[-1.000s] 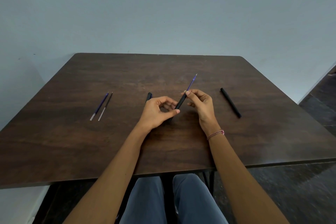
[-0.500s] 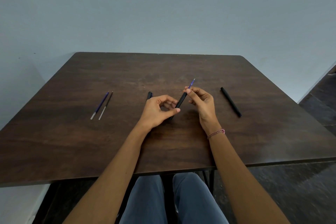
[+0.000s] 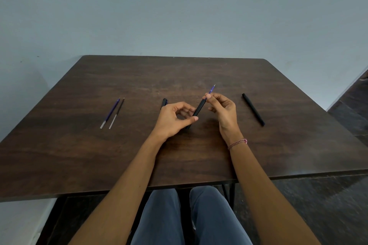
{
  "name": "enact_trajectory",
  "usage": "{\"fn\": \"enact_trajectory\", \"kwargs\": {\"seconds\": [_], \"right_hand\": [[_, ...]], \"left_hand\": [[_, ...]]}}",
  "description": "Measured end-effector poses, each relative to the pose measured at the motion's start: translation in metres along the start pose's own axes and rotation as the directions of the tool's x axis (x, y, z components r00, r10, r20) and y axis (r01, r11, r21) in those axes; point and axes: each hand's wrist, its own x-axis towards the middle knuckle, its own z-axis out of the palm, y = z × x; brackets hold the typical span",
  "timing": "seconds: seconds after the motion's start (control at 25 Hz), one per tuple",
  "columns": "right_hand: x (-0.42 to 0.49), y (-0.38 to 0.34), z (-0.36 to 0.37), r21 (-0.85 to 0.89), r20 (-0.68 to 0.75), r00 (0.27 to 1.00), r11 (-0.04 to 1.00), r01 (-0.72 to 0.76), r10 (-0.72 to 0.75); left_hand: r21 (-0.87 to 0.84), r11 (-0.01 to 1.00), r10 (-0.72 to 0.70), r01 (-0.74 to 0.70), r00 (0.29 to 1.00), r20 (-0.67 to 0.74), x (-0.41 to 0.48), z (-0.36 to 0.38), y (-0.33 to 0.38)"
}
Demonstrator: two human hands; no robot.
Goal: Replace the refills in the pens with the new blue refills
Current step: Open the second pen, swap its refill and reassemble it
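My left hand grips the lower end of a black pen barrel, held tilted above the table. A blue refill sticks out of the barrel's upper end, and my right hand pinches it right at the barrel's mouth. Only the short tip of the refill shows beyond my fingers. Two loose refills lie side by side at the left: a blue one and a dark one. A second black pen lies at the right.
A small black pen part lies on the dark wooden table just behind my left hand. A pale wall stands behind the table's far edge. My knees show under the near edge.
The blue refill has slid deeper into the barrel: a long stretch stuck out a second ago, now only a short tip. My right hand moved along it toward the barrel.
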Motion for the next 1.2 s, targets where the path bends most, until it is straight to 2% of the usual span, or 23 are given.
{"fn": "enact_trajectory", "kwargs": {"seconds": [0.48, 0.6, 0.72, 0.8, 0.88, 1.0, 1.08, 1.2], "right_hand": [[-0.001, -0.001, 0.002, 0.036, 0.033, 0.999, 0.999, 0.007, -0.008], [0.0, 0.0, -0.001, 0.052, 0.043, 0.999, 0.999, 0.006, -0.008], [0.0, 0.002, 0.0, 0.031, 0.037, 0.999, 0.999, 0.007, -0.008], [0.0, 0.003, 0.001, -0.025, 0.032, 0.999, 0.999, 0.019, -0.019], [-0.002, 0.004, 0.003, -0.166, 0.056, 0.996, 0.983, 0.082, -0.074], [-0.01, 0.008, 0.011, -0.394, 0.184, 0.96, 0.879, 0.268, -0.21], [-0.012, 0.009, 0.017, -0.497, 0.296, 0.917, 0.777, 0.386, -0.266], [-0.011, 0.009, 0.023, -0.63, 0.516, 0.826, 0.553, 0.545, -0.226]], "left_hand": [[-0.027, 1.0, 0.013, -0.016, 0.996, -0.089, -0.002, -0.002, 0.004], [-0.054, 0.999, -0.009, -0.004, 0.972, -0.234, -0.001, -0.009, 0.003], [-0.067, 0.998, -0.023, -0.005, 0.913, -0.408, 0.001, -0.017, -0.001], [-0.039, 0.999, -0.026, 0.007, 0.867, -0.498, 0.002, -0.022, -0.004], [-0.056, 0.998, -0.061, 0.035, 0.827, -0.559, 0.004, -0.025, -0.007], [-0.145, 0.987, -0.147, 0.071, 0.772, -0.619, 0.005, -0.029, -0.012], [-0.167, 0.982, -0.174, 0.088, 0.762, -0.624, 0.007, -0.03, -0.014], [-0.169, 0.981, -0.177, 0.092, 0.773, -0.609, 0.009, -0.029, -0.013]]}}
